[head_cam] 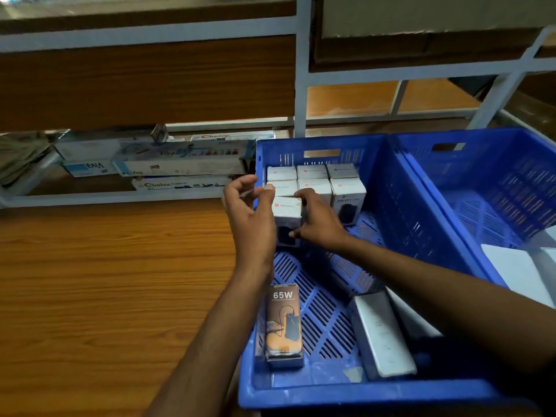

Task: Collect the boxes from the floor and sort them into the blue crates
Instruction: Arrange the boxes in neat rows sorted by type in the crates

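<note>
White box [287, 207] in blue crate [346, 397]; right hand [322, 227] grips, left hand [249, 219] beside.

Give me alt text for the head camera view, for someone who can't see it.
The right hand grips a small white box in the nearer blue crate, the left hand curled beside it, next to rows of matching boxes. A box marked 65W and a grey box lie nearer; a second blue crate stands on the right.

Light level: dim indoors, colours muted.
Source: brightest patch upper right, behind the shelf frame [301, 85].
Shadows: soft; blue crate [361, 392] darkest at its near right corner.
Glare: faint sheen on wooden floor [105, 266].
Focus: soft throughout.
Distortion: wide-angle bending at edges.
</note>
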`<state>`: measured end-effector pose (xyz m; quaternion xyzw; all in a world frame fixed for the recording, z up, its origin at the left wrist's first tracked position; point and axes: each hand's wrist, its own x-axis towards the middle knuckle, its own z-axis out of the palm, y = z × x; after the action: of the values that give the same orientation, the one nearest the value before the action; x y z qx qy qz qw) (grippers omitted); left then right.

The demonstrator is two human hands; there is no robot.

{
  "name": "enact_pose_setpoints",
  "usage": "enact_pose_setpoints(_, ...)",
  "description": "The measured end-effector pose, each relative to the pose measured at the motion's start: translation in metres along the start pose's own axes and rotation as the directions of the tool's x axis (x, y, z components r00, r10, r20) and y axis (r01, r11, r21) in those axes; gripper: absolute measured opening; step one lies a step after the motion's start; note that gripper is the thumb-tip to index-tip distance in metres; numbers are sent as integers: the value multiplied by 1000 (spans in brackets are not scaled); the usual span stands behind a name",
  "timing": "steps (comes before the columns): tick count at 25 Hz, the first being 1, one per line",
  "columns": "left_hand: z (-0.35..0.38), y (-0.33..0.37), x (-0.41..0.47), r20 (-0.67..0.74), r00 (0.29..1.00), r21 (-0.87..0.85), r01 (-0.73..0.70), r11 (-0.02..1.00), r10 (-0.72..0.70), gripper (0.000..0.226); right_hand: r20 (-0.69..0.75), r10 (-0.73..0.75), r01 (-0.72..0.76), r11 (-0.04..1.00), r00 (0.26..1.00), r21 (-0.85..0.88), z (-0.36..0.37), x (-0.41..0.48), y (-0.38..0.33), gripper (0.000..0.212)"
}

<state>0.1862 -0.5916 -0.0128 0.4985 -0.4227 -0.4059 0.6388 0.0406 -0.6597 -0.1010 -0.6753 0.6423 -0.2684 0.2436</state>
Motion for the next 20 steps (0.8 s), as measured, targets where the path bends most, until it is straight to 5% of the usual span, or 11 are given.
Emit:
enact_pose_setpoints(4,2,2,0,11,1000,-3,1,1000,-1,25,-271,86,-81,996,959,29,21,-20,7,63)
enact_pose_setpoints(7,2,0,1,12,1000,-8,-5,1000,5,25,-147,237,-237,971,960,22,28,-17,14,44)
enact_pose_setpoints(12,3,-1,2,37,999,-4,9,1000,-9,25,-39,236,-236,972,971,15,29,-6,23,43)
enact_pose_setpoints(16,2,-1,3,40,999,-5,10,1000,-10,23,192,402,-354,903,895,-244,3,-9,5,36)
enact_pose_setpoints(20,1,-1,1,39,999,2,11,1000,-11,20,701,280,-296,950,655,-103,-8,-50,-30,34)
